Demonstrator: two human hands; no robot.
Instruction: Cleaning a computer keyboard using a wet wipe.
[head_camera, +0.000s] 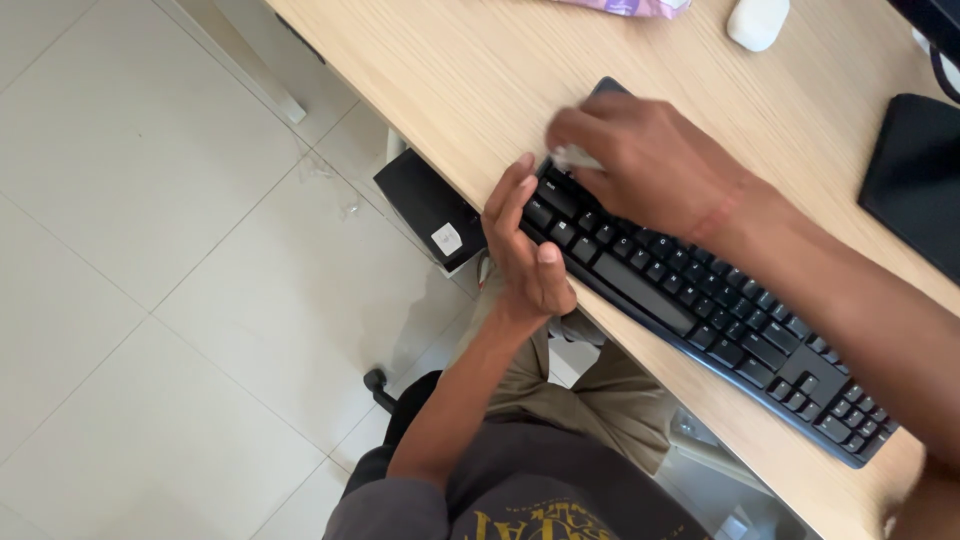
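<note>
In the head view, a black keyboard (700, 300) lies slantwise on a light wooden desk (470, 70), its near edge close to the desk's front rim, and the left hand (527, 250) rests against that near left corner with its fingers straight and close together, gripping nothing, thumb lying on the keyboard's front edge. The right hand (640, 160) is over the keyboard's far left end, fingers curled and pinched on a small whitish wad (573, 158) pressed to the keys. A white mouse (757, 22) sits well apart on the desk, and a black computer case (430, 205) stands below the desk edge on the tiled floor (150, 250).
</note>
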